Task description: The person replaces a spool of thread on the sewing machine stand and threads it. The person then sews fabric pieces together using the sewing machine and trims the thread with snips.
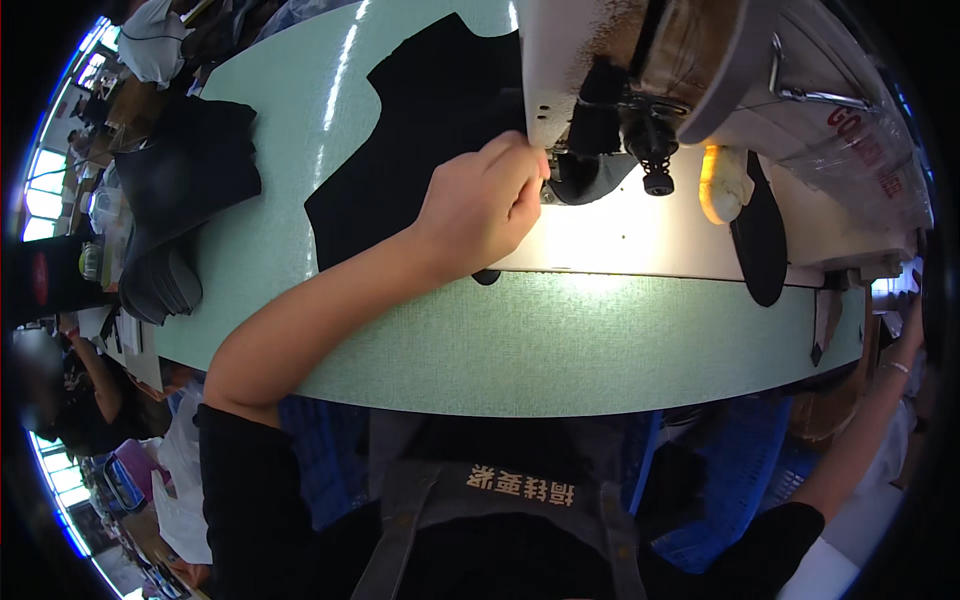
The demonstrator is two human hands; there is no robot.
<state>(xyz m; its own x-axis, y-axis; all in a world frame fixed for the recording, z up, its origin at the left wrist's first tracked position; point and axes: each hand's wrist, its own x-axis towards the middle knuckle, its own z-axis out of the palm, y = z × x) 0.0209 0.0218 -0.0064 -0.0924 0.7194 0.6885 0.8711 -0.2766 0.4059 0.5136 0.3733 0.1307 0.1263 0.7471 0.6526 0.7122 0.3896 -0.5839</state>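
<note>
My left hand [483, 205] is closed beside the needle area of a sewing machine [625, 70], knuckles up. Its fingertips are partly hidden against the machine head, and what they pinch cannot be made out. Beneath and beyond this hand spreads a large black cut fabric piece [440, 105], flat on the pale green table and reaching the machine. A dark curved piece [597, 180] lies by the presser foot under the lamp light. My right arm reaches out to the far right, where my right hand [912, 305] shows only in part at the picture's rim, its fingers unclear.
Dark cut pieces [190, 185] hang over the table's [470, 345] left end. On the machine bed's right are a narrow black piece [760, 240] and a yellow-white lump [725, 185]. Blue crates [720, 480] stand below the table. Another person's arm [95, 375] appears at far left.
</note>
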